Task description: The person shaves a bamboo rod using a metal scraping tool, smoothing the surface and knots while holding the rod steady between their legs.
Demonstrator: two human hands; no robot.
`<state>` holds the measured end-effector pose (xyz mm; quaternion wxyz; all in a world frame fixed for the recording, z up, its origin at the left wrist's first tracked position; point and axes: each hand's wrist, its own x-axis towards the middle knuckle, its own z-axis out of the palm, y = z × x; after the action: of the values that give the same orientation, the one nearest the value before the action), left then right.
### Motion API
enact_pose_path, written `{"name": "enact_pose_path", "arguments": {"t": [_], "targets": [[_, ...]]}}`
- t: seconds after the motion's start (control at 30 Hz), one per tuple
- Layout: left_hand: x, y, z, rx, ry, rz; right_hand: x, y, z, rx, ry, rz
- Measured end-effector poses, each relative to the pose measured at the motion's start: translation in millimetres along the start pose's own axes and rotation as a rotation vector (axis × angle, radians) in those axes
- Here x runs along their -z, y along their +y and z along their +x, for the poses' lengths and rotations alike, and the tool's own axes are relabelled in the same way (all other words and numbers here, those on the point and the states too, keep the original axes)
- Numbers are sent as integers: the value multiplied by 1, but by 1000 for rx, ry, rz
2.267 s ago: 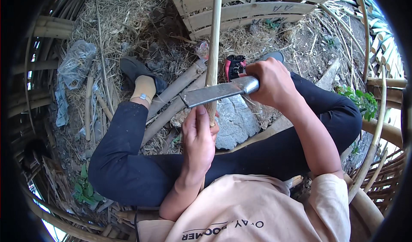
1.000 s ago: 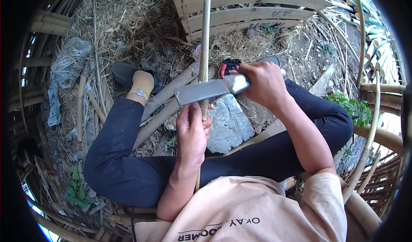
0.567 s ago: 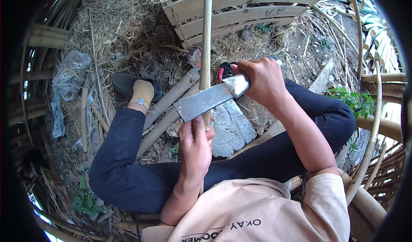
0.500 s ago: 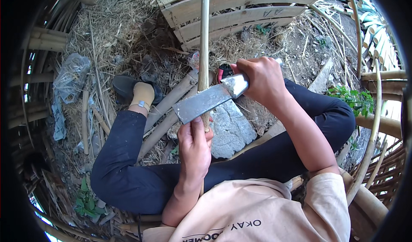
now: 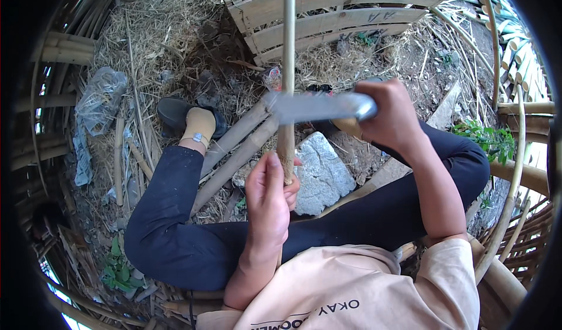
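Observation:
My left hand (image 5: 270, 198) is wrapped round the lower part of a long, thin wooden stick (image 5: 288, 49), which stands nearly upright in the picture and runs past the far edge. In my right hand (image 5: 391, 113) is a broad-bladed knife (image 5: 316, 107), gripped by its handle. Its blade, smeared by motion, lies across the stick above my left fingers; whether it touches the wood I cannot tell. A grey stone (image 5: 322, 175) rests on the ground just right of my left hand.
A slatted wooden crate (image 5: 333, 17) stands ahead. Bamboo poles (image 5: 234, 137) lie between my feet. Crumpled plastic (image 5: 100, 105) is at the left on straw-strewn ground. Cut bamboo (image 5: 521, 66) is piled far right, near a green plant (image 5: 489, 140).
The knife has moved away from my left hand, up along the stick, and its blade now lies more level. My right hand has shifted rightward. My left hand keeps its hold.

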<state>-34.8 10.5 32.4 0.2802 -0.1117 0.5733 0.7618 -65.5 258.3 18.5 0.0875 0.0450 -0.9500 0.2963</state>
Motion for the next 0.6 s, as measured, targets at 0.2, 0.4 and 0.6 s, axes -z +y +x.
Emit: {"name": "enact_pose_path", "arguments": {"t": [0.2, 0.4, 0.6], "targets": [[-6, -8, -1, -78, 117, 115, -21, -17, -7, -26, -173, -94], [-5, -16, -3, -142, 118, 209, -20, -15, -3, -53, -139, -137], [-1, -15, -5, -105, 109, 142, -23, -11, 6, 5, -60, -156]]}}
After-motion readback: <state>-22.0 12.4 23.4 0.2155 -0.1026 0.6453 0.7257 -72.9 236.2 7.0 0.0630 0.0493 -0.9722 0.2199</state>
